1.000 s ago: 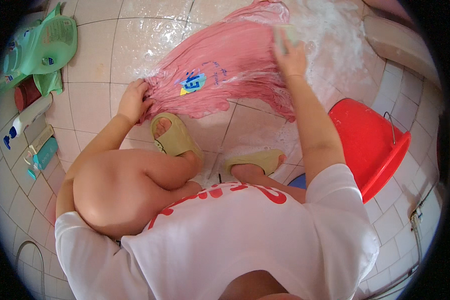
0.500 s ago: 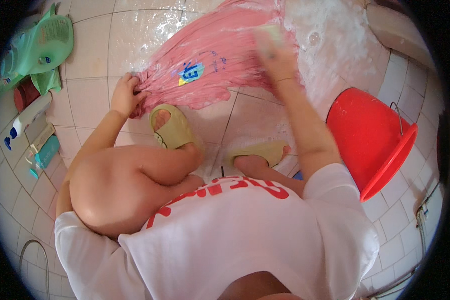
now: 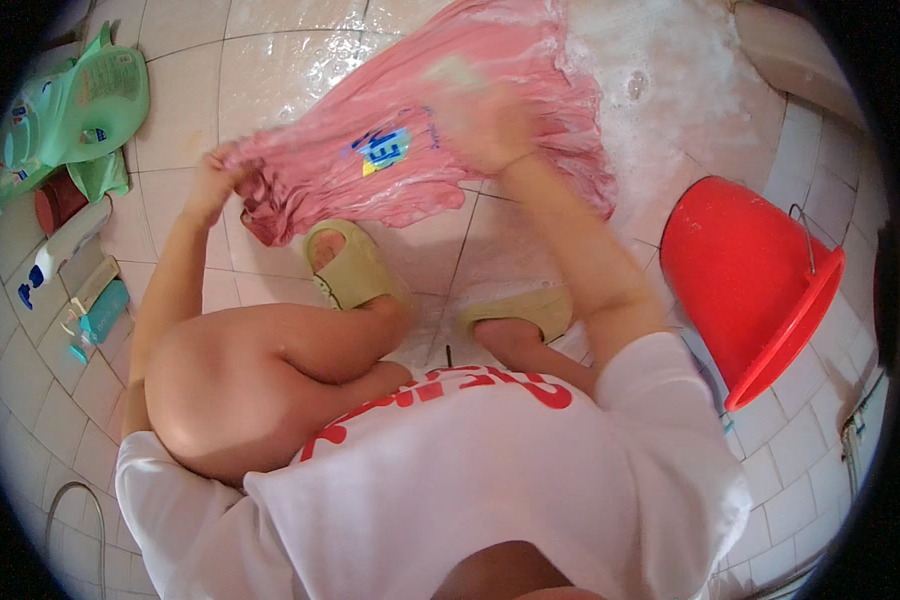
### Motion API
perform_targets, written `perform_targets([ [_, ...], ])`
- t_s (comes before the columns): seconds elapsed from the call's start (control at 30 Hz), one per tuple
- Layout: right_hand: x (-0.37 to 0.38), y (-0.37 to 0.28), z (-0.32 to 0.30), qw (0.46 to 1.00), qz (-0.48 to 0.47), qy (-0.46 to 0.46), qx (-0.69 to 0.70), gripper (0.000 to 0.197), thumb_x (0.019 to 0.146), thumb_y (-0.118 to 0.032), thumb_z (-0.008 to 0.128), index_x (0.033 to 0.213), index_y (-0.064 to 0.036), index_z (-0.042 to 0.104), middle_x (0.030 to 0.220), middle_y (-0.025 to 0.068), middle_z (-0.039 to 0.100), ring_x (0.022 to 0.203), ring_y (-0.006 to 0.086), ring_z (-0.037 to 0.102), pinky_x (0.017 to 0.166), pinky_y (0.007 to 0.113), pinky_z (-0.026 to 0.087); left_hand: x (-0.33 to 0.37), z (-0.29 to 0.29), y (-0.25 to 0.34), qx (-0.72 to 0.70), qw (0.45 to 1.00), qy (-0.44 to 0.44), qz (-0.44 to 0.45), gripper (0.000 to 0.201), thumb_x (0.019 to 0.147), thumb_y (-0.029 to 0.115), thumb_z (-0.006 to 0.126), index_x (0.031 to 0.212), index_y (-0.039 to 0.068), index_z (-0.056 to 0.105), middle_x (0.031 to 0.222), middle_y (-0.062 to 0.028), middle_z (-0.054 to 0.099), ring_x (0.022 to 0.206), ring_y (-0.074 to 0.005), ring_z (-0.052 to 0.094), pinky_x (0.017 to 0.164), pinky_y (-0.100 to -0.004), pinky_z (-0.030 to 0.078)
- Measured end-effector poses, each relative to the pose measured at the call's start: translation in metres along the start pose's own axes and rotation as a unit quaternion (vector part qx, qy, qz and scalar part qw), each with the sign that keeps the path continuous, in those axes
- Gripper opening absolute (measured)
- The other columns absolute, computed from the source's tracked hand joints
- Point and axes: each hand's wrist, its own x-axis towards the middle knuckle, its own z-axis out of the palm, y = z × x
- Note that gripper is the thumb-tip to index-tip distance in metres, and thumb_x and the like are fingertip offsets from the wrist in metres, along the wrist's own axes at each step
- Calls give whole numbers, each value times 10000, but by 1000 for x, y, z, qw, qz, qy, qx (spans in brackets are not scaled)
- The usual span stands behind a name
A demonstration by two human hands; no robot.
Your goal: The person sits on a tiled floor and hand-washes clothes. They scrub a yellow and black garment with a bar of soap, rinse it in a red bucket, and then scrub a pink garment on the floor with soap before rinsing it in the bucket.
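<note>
A wet pink shirt (image 3: 470, 100) with a blue and yellow print lies spread over the tiled floor, creased and soapy. My left hand (image 3: 215, 185) is closed on its left end, where the cloth is bunched and pulled a little up. Over the middle of the shirt, just right of the print, my right hand (image 3: 488, 125) is smeared by motion. A pale yellow-green block (image 3: 453, 72) shows at its fingers; blur hides whether it is a soap bar or a brush.
White suds (image 3: 660, 110) cover the floor on the right. A red bucket (image 3: 740, 280) lies tipped near my right arm. Green detergent bottles (image 3: 100, 95), a white bottle (image 3: 70, 240) and a teal box (image 3: 105, 310) stand along the left. My feet wear olive slippers (image 3: 355, 270).
My left hand has moved left and slightly up, drawing the shirt's end with it. The right hand has slid left across the cloth with the pale block, from the right side to near the print.
</note>
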Motion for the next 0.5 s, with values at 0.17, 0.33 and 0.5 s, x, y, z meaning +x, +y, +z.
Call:
perform_targets([
  [0.17, -10, 116, -35, 934, 320, 86, -137, 551, 777, -477, 626, 1309, -417, 495, 874, 144, 521, 766, 317, 589, 687, 414, 507, 44, -14, 9, -144, 981, 113, 68, 244, 796, 170, 727, 923, 24, 580, 807, -34, 615, 696, -94, 556, 616, -236, 466],
  [0.33, 28, -4, 21, 982, 117, 150, 7, 539, 797, -371, 632, 1292, -181, 539, 1229, 216, 537, 1080, 340, 543, 896, 455, 448, 31, 41, 10, 214, 933, 269, 107, 695, 682, 425, 802, 1088, -53, 504, 1042, -183, 616, 860, -283, 622, 773, -362, 499],
  [0.5, 31, -103, 70, 996, -72, 29, 45, 366, 822, -330, 582, 1185, -290, 617, 1217, 109, 579, 996, 287, 589, 885, 415, 481, 0, 49, -70, 327, 942, 76, 25, 370, 853, 325, 650, 983, -20, 613, 783, -202, 646, 709, -322, 620, 671, -412, 490],
])
